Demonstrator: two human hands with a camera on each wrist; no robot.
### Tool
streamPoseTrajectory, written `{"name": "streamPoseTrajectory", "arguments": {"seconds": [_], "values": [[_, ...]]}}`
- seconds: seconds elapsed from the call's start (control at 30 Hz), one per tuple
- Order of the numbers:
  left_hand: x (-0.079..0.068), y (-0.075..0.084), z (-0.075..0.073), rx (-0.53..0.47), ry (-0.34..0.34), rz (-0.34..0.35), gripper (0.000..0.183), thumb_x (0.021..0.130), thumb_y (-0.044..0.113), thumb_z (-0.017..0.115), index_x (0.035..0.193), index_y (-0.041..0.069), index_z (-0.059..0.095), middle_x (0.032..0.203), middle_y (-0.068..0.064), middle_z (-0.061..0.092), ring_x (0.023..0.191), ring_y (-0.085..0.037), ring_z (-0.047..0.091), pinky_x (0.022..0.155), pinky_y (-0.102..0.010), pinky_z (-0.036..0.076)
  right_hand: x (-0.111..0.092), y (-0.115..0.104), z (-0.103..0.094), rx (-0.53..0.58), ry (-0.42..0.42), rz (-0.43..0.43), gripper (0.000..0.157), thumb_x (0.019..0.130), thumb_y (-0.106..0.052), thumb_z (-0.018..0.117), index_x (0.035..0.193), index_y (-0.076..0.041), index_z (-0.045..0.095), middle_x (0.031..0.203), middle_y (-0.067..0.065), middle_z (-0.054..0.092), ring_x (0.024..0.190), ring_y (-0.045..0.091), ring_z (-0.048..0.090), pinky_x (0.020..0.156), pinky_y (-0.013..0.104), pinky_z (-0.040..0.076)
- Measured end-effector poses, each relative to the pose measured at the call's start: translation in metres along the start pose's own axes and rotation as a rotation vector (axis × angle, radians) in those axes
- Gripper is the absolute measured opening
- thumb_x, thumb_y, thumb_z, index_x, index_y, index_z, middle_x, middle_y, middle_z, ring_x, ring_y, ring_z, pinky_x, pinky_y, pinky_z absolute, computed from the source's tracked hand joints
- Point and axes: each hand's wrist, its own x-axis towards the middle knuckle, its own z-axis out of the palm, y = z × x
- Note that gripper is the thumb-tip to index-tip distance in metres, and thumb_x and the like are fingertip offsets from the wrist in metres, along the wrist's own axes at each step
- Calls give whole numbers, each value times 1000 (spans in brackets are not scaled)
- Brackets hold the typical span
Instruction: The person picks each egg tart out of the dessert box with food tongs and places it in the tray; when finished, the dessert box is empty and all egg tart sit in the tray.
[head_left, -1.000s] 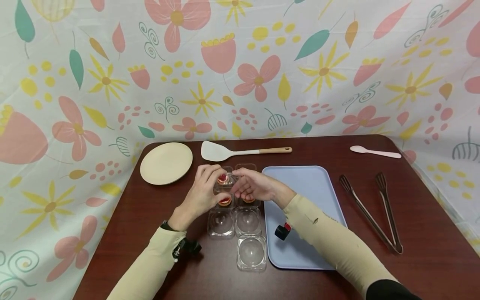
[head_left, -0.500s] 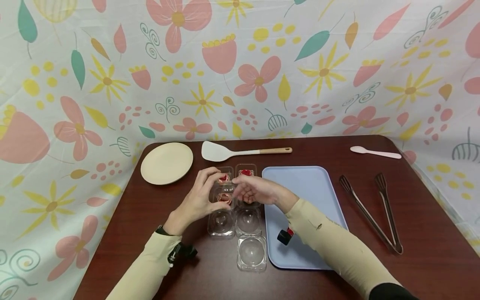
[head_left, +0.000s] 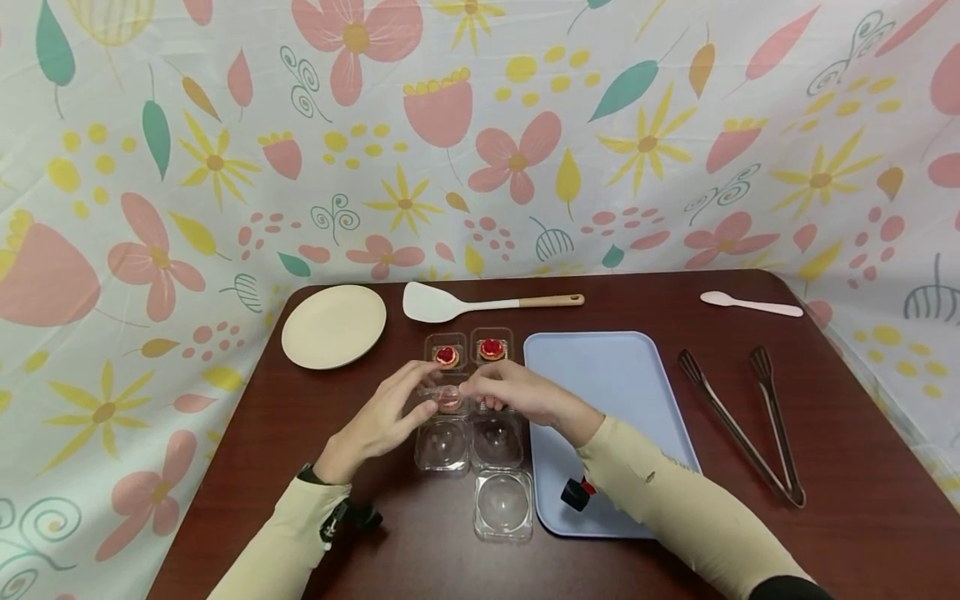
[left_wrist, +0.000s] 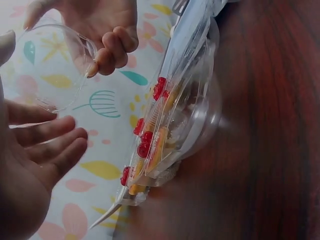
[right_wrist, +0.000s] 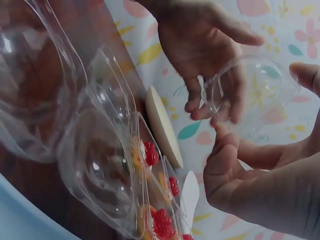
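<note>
My right hand (head_left: 525,393) holds a clear plastic domed lid (right_wrist: 265,90) by its edge, tilted above the containers. Beside the lid is my left hand (head_left: 381,421), its fingers spread and fairly straight, the fingertips right at the rim in the left wrist view. Under and behind the hands, small tarts with red topping sit in clear square containers: a back left tart (head_left: 446,357), a back right tart (head_left: 492,349) and a nearer left tart (head_left: 449,403). The container nearer on the right is partly hidden by my right hand.
In front lie more clear domed pieces, a left one (head_left: 442,444), a right one (head_left: 497,442) and a nearest one (head_left: 502,504). A blue tray (head_left: 607,517) is beneath my right forearm. Around stand a cream plate (head_left: 333,327), white spatula (head_left: 431,303), tongs (head_left: 780,433) and pink spoon (head_left: 750,304).
Both hands have drawn back from the back row toward me, uncovering the two back tarts. My left hand has shifted left and loosened, while the lid stays in my right hand.
</note>
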Motion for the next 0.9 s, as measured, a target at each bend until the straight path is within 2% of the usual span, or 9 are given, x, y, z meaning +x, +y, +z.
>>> {"name": "streamPoseTrajectory", "arguments": {"seconds": [0.13,0.27,0.43,0.57,0.67,0.9], "values": [[-3,3,-1,-29,-50,-7,68,100,59,33,133,2,52,120,-13,61,112,-22,60,93,-41,49,-8,-2,6,-119,46,-51,35,84,-35,64,99,-4,69,83,3,61,76,19,53,67,28,44],[-5,5,-1,-39,-98,0,72,99,62,30,132,2,53,117,-13,64,108,-20,62,92,-39,50,-14,-3,10,-206,73,-83,36,83,-39,66,99,-7,69,86,2,65,78,14,56,71,28,46],[-7,7,-3,-42,-127,6,73,99,62,27,130,3,56,113,-12,66,105,-16,62,91,-38,50,-19,-3,15,-264,94,-110,39,82,-41,67,101,-8,67,86,1,64,74,13,56,66,27,47],[-9,10,-4,-52,-148,6,52,101,45,41,128,3,58,113,-11,66,103,-14,61,90,-36,50,-22,-1,18,-315,108,-125,41,81,-42,69,103,-7,67,86,0,62,73,12,55,64,25,46],[-11,12,-4,-63,-160,12,42,98,32,50,127,3,59,110,-5,65,99,-12,60,87,-33,50,-25,1,20,-360,115,-148,42,81,-42,70,104,-7,66,85,-1,61,73,11,54,64,24,46],[-15,15,-5,-76,-175,71,38,87,18,63,124,7,60,107,3,61,95,-8,57,83,-29,50,-32,5,28,-500,147,-285,44,79,-40,74,107,-7,67,88,3,61,77,10,53,68,23,46]]}}
